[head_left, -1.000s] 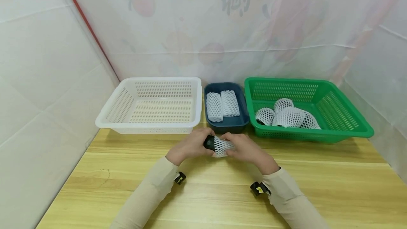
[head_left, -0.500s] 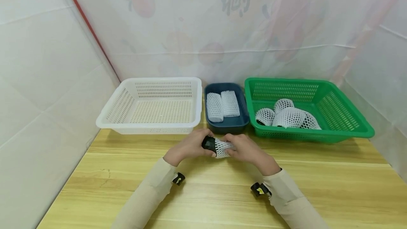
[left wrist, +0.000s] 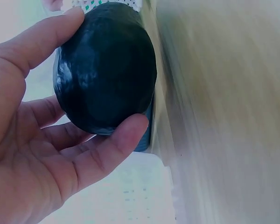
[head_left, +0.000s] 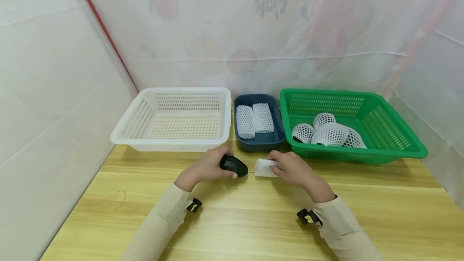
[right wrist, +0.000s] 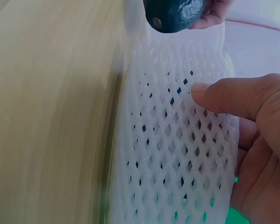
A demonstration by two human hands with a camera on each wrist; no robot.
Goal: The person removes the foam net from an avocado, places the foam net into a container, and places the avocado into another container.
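Well in from the left edge of the bench (head_left: 250, 220), near the front left corner of the blue tray (head_left: 259, 145), I see a dark oval fruit (head_left: 233, 166) gripped by the left hand (head_left: 208, 167), thumb and fingers curled round it. Its long axis runs roughly crosswise. Just to its right, apart, the right hand (head_left: 296, 169) pinches a white net sleeve (head_left: 264, 168), mouth facing the fruit.

Dark fruit (head_left: 235, 166) near white sleeve (head_left: 264, 168)
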